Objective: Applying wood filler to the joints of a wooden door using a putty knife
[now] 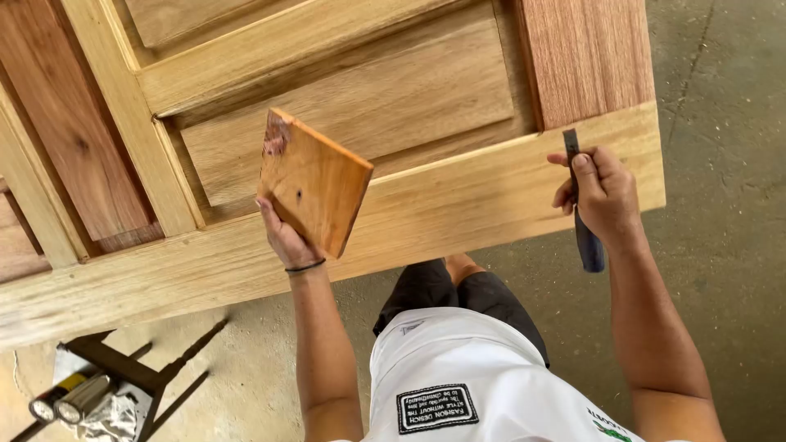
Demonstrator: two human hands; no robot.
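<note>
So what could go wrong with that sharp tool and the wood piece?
1. The right hand grips a chisel with its thumb high on the blade; a slip might cut it.
2. The left hand holds the small board only by its lower edge, so it could tip and fall.
3. The chisel might gouge the wooden door beneath.

Concrete floor (720, 123); dark metal stand (123, 368) lower left; two cartridge tubes (65, 401) beside crumpled rag (110, 419).
</note>
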